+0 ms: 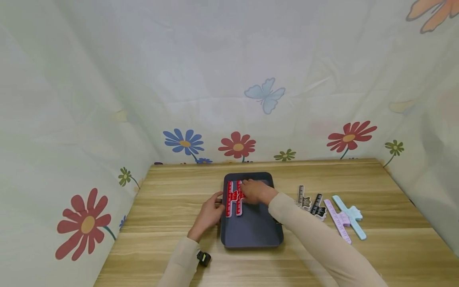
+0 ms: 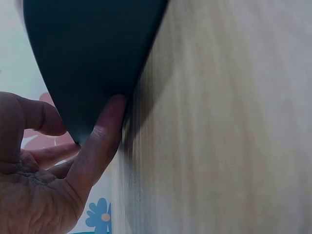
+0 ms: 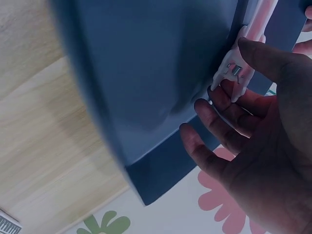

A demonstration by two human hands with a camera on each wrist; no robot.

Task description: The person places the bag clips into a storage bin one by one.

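Observation:
A dark grey tray (image 1: pixel 251 231) lies on the wooden table. Inside, along its left side, are two red clips with piano-key print, the outer red clip (image 1: pixel 229 199) and the inner red clip (image 1: pixel 238 209). My right hand (image 1: pixel 255 191) reaches over the tray and pinches the inner clip between thumb and forefinger. In the right wrist view, that clip's clasp (image 3: pixel 236 70) shows a small metal spring. My left hand (image 1: pixel 209 213) holds the tray at its left side. The thumb (image 2: pixel 105 126) presses on the outer tray wall (image 2: pixel 92 53); the other fingertips are partly hidden.
Right of the tray lie a brown clip (image 1: pixel 301 195), a black clip (image 1: pixel 317 203), a purple clip (image 1: pixel 337 223) and a light blue clip (image 1: pixel 349 215). A small black device (image 1: pixel 204 258) sits by the left wrist. A flower-printed curtain (image 1: pixel 201 87) stands behind the table.

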